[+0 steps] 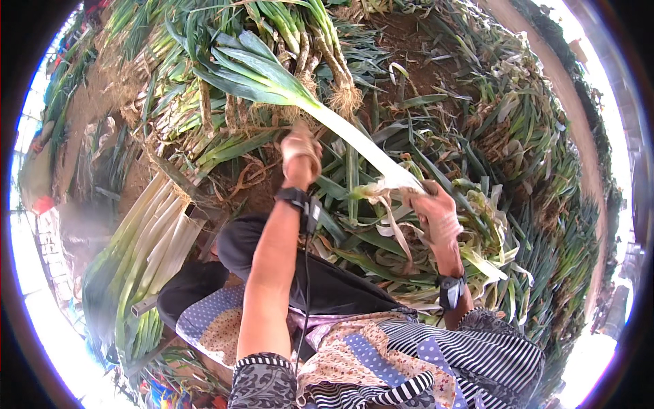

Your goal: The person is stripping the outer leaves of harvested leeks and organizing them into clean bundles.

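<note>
A long leek [351, 140] slants across the middle, its white stalk toward me and its green leaves fanned out at the upper left. My right hand [438, 215] is closed around the stalk's lower end. Loose, pale outer leaves [390, 198] dangle beside those fingers. Below the leek's green part, apart from its stalk, is my left hand [300, 151]; motion smears its fingers, so I cannot tell whether they hold anything. Untrimmed leeks with brown, hairy roots [345, 99] lie just beyond it.
Several cleaned leeks [146, 238] lie side by side at my left, by a metal tube end [143, 307]. Stripped leaves [381, 240] are heaped before my knees. More leeks [569, 249] are piled along the right, beside a dirt path [575, 129].
</note>
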A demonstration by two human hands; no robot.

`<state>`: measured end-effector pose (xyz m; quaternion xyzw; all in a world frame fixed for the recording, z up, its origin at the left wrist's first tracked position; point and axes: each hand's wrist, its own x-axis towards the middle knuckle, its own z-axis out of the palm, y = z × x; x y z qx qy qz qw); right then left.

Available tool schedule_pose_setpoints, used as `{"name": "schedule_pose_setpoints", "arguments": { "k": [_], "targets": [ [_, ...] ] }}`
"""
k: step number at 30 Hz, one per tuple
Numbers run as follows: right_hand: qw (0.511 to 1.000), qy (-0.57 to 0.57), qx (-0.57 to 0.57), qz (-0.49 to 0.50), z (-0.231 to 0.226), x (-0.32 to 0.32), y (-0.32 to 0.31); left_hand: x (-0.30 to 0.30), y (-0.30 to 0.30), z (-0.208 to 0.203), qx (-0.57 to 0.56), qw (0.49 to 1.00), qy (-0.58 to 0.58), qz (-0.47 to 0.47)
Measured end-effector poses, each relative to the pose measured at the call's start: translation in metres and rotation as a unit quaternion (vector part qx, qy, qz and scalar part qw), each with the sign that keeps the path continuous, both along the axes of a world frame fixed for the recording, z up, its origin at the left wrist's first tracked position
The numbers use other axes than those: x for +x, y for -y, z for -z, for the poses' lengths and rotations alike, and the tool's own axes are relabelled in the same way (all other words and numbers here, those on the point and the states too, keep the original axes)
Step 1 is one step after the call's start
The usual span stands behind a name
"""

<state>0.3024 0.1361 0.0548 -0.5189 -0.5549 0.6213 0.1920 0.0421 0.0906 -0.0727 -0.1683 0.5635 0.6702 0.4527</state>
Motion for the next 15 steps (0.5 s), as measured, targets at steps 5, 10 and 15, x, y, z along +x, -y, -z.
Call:
{"name": "schedule_pose_setpoints", "arguments": {
  "k": [5,10,15],
  "targets": [
    [0.939,0.048,0.231,-0.25,-0.013,0.058,0.026,-0.03,0.012,-0.024,0.205,0.963,0.101,-0.14],
    [0.989,0.03,-0.124,-0.074,0.01,0.094,0.026,-0.01,0.005,-0.055,0.339,0.907,0.123,-0.215],
    [0.86,0.381,0.245,-0.234,0.104,0.059,-0.013,-0.006,0.017,-0.082,0.355,0.914,-0.029,-0.197]
  ]
}}
